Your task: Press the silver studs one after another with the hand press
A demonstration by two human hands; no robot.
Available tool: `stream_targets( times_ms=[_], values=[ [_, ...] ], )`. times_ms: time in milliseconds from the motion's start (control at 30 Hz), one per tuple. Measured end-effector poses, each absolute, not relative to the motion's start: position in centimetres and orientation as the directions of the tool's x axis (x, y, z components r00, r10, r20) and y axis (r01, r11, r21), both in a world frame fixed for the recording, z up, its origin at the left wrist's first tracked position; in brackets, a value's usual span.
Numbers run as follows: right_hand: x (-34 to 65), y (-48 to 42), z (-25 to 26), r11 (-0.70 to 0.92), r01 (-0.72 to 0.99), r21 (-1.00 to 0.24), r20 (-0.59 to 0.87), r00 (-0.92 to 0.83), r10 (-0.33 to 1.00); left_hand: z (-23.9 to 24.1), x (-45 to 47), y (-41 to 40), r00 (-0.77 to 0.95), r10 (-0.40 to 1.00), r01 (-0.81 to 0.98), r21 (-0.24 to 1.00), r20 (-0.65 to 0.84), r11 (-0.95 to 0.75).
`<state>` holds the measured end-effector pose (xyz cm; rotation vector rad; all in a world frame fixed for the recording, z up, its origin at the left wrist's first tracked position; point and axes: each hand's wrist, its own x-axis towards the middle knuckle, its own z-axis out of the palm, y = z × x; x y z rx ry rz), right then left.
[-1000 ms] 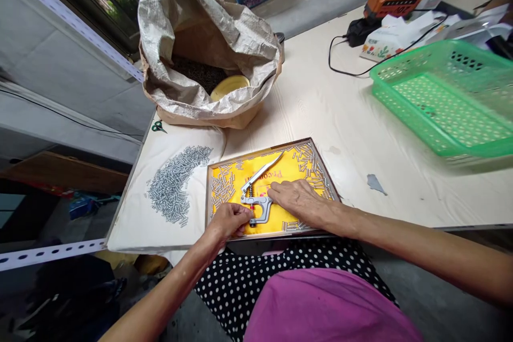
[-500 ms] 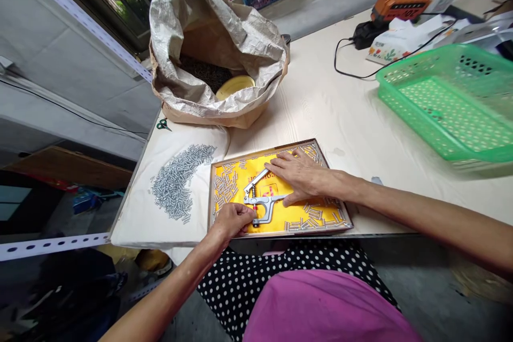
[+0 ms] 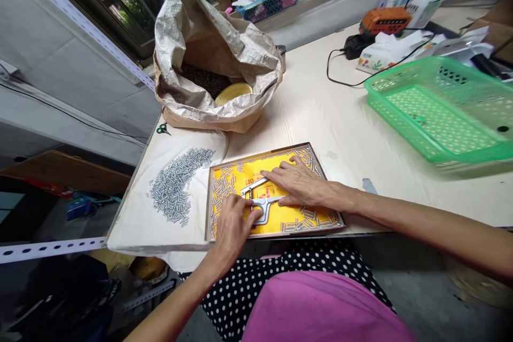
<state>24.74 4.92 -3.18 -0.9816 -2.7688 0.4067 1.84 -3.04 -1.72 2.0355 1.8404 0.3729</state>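
Observation:
Silver snap pliers (image 3: pixel 260 204) lie over the yellow bottom of a shallow brown-rimmed tray (image 3: pixel 256 156). My right hand (image 3: pixel 302 183) holds their two spread handles, fingers on the upper one and thumb by the lower. At the jaw end, my left hand (image 3: pixel 232 222) has its thumb and forefinger on the C-shaped frame; the thumb covers part of the jaw, and anything small between the fingertips is hidden. Small silver spring-like pieces (image 3: pixel 224 184) are scattered along the tray's sides. More of the same form a curved pile (image 3: pixel 174 184) on the white cloth to the left.
Behind the tray stands an open woven sack (image 3: pixel 218 112) with dark small pieces and a yellow bowl (image 3: pixel 234 93) inside. Green-handled scissors (image 3: pixel 162 129) lie by the pile. A green basket (image 3: pixel 441 144) stands right, near an orange battery (image 3: pixel 385 21) and a black cord (image 3: pixel 329 72).
My left hand has moved up from the lower jaw tip onto the pliers' frame, its thumb now across it. My right hand stays on the handles. The view has shifted slightly.

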Motion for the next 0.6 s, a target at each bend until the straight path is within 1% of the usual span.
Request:
stream_targets(
  times_ms=[33,67,167,200,267,333,433,500,600],
  values=[
    [24.7,4.8,-3.1,0.744,0.587,-0.319,0.079,-0.766,0.639,-1.8,2.4,-2.8,0.199,0.98,0.897,0.398,0.021,-0.191],
    [24.7,4.7,-3.0,0.743,0.585,-0.324,0.084,-0.765,0.639,-1.9,3.0,-2.3,0.278,0.96,0.895,0.353,0.039,-0.273],
    [24.8,4.5,-2.9,0.748,0.573,-0.334,0.103,-0.767,0.633,-1.5,4.8,-0.4,0.423,0.905,0.886,0.23,-0.047,-0.402],
    [24.8,4.4,-2.9,0.752,0.569,-0.332,0.113,-0.768,0.631,-1.3,5.2,0.2,0.454,0.887,0.878,0.214,-0.087,-0.428],
    [24.8,4.5,-2.9,0.76,0.566,-0.318,0.132,-0.768,0.627,-1.1,5.7,1.2,0.507,0.85,0.852,0.229,-0.142,-0.47],
    [24.7,4.6,-2.8,0.759,0.58,-0.295,0.122,-0.765,0.632,-1.1,5.9,1.6,0.531,0.835,0.833,0.269,-0.145,-0.483],
    [24.1,4.9,-2.6,0.737,0.628,-0.25,0.052,-0.751,0.658,-1.5,5.9,1.7,0.491,0.865,0.847,0.29,-0.104,-0.445],
    [23.5,5.0,-2.8,0.732,0.653,-0.196,0.022,-0.743,0.669,-1.7,6.0,1.6,0.445,0.891,0.869,0.286,-0.092,-0.404],
    [22.9,4.8,-3.8,0.733,0.673,-0.096,0.039,-0.733,0.679,-1.7,6.1,1.3,0.401,0.911,0.891,0.271,-0.098,-0.363]
  ],
)
